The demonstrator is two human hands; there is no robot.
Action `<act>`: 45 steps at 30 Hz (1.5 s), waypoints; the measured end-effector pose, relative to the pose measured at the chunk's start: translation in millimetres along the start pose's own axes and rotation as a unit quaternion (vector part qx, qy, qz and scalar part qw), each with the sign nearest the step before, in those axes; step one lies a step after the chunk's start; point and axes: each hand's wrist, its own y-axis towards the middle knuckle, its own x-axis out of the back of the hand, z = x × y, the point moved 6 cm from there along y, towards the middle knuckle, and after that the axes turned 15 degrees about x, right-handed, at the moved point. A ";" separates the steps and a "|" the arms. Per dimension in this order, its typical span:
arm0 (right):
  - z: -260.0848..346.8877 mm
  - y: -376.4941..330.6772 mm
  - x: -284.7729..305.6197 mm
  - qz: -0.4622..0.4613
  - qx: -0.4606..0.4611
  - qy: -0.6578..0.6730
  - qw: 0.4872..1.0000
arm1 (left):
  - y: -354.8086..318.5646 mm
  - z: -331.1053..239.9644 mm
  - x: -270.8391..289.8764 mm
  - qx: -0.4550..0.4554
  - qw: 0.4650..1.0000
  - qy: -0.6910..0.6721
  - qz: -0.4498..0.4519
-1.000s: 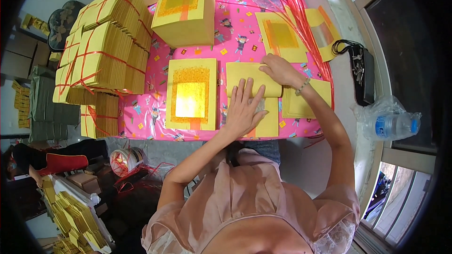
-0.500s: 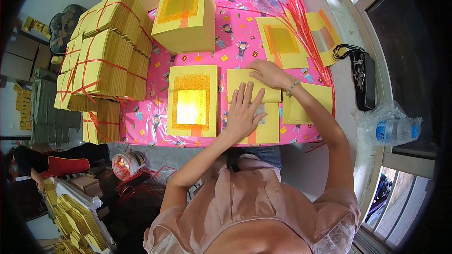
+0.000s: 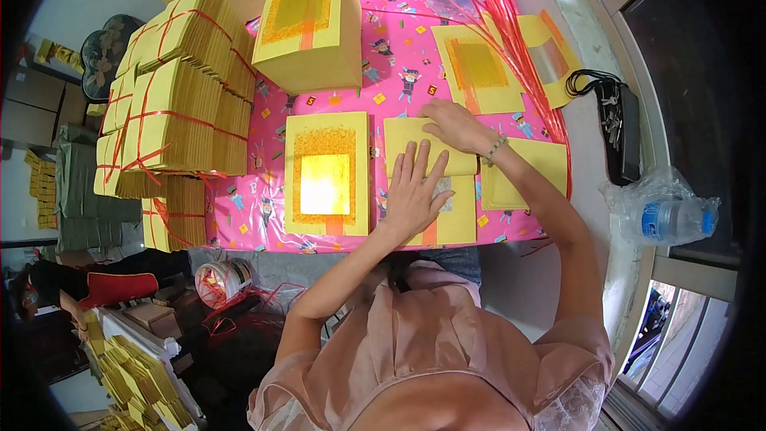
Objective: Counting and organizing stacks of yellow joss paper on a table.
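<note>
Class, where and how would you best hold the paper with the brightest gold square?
Probably pinch the gold-square paper by its long left edge, from the left: it lies flat, pink cloth shows there, and folded paper crowds its right.

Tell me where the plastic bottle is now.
In the head view, the plastic bottle lies at the far right, with a crumpled clear bag against it, just below the black case.

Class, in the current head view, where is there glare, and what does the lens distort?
Head view: harsh glare on the near gold panel; head view: left hand and right hand show no obvious blur; head view: window frame bows, and the corners go black.
</note>
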 end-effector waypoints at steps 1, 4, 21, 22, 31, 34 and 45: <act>-1.1 0.8 -0.5 0.000 0.000 0.001 1.000 | 0.2 0.5 0.0 0.002 1.000 0.001 0.001; -3.6 0.3 -2.5 -0.002 0.003 0.008 1.000 | 0.3 -0.8 0.6 0.004 1.000 0.000 0.003; -16.0 -27.2 35.6 -0.057 -0.077 -0.036 0.995 | -0.9 -0.5 -1.9 0.013 1.000 0.011 0.018; -16.8 -30.1 42.9 -0.057 -0.082 -0.033 0.994 | -1.9 -0.1 -2.3 0.011 1.000 0.009 0.023; -27.0 -34.4 37.7 0.038 -0.137 -0.036 0.989 | 0.3 -0.1 -2.0 0.007 1.000 0.016 0.011; -15.5 -18.9 24.4 -0.008 -0.049 -0.024 0.998 | 1.0 -1.4 -3.2 0.004 1.000 0.018 0.012; 10.1 4.0 -5.1 0.044 -0.035 -0.017 0.998 | -2.5 0.3 -7.4 0.018 0.999 0.044 0.016</act>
